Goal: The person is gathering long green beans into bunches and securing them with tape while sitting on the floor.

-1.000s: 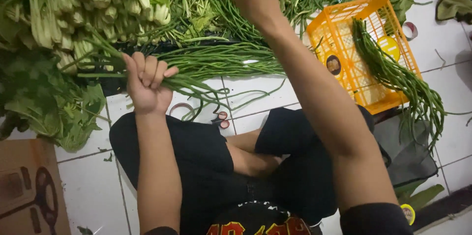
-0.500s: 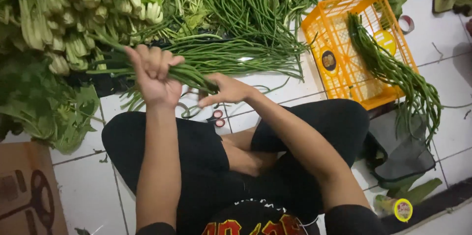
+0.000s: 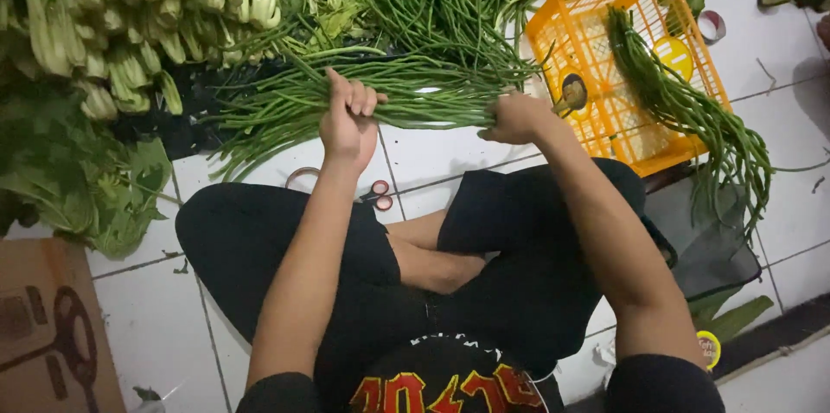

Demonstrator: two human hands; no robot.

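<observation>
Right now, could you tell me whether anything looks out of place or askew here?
Yes: the orange crate lies tipped on its side, a bunch of long beans spilling over its edge onto the floor. Red-handled scissors lie loose near the knee.

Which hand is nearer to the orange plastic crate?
The right hand. It grips the bundle of long beans just beside the orange plastic crate, close to its near corner. The left hand grips the same bundle farther along, well away from the crate.
</observation>
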